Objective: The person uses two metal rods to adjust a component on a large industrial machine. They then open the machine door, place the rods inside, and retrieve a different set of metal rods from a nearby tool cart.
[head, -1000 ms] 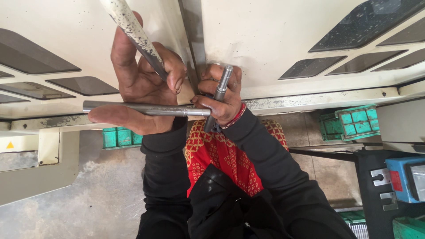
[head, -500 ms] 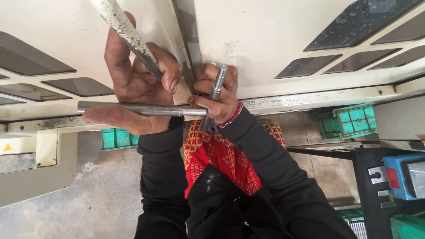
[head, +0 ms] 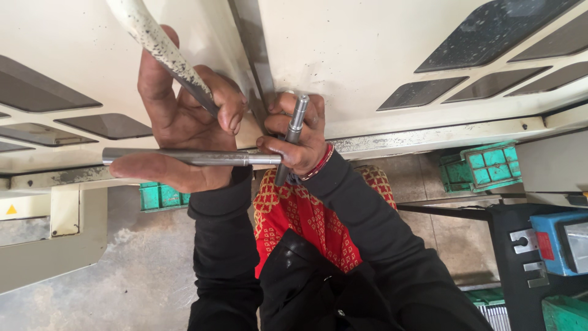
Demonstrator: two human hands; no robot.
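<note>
— Long steel rod [head: 184, 157]: lying level, long axis left to right, just below the edge of the cream machine panel [head: 367, 55].
— And from the fingers?
— Resting across the left hand [head: 184, 132], palm cupped under it, lower fingers [head: 159, 175] stretched along beneath; far end sticking out past that hand to the left, near end running right into the right hand [head: 297, 138].
— Nearer hand, then?
— Both touching; left carrying most of the length, right only at the tip.
— Right fingers?
— Curled tight, pinching a shorter steel pin [head: 293, 138] that stands almost upright, crossing the rod's end at about a right angle.
— Left thumb and forefinger?
— Closed around a chipped white lever [head: 160, 46] slanting up to the top left.
— Surface?
— Cream sheet metal with dark slanted openings [head: 490, 27], a worn grey strip along its lower edge.
— Room around?
— Concrete floor [head: 116, 288] below, green plastic crates [head: 484, 165] on it, a blue box on a black stand [head: 560, 239] at lower right. Black sleeves and a red patterned cloth [head: 306, 214] in between.
</note>
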